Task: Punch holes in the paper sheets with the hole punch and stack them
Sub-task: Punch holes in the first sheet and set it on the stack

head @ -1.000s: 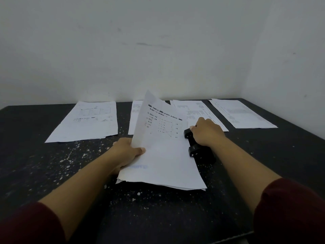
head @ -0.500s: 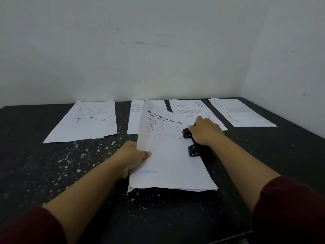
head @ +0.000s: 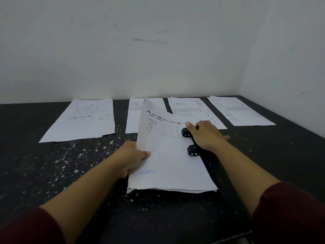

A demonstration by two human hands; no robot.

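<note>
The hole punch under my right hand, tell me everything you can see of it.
The hole punch is black, looks like plastic or painted metal, and lies on the dark table. Two rounded punch heads show, each with two pale dots, sitting over the right edge of the paper stack. The right hand rests on top, hiding its middle and rear.

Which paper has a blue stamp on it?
The top sheet of the stack gripped by the left hand; the flat sheets behind show only dark print.
</note>
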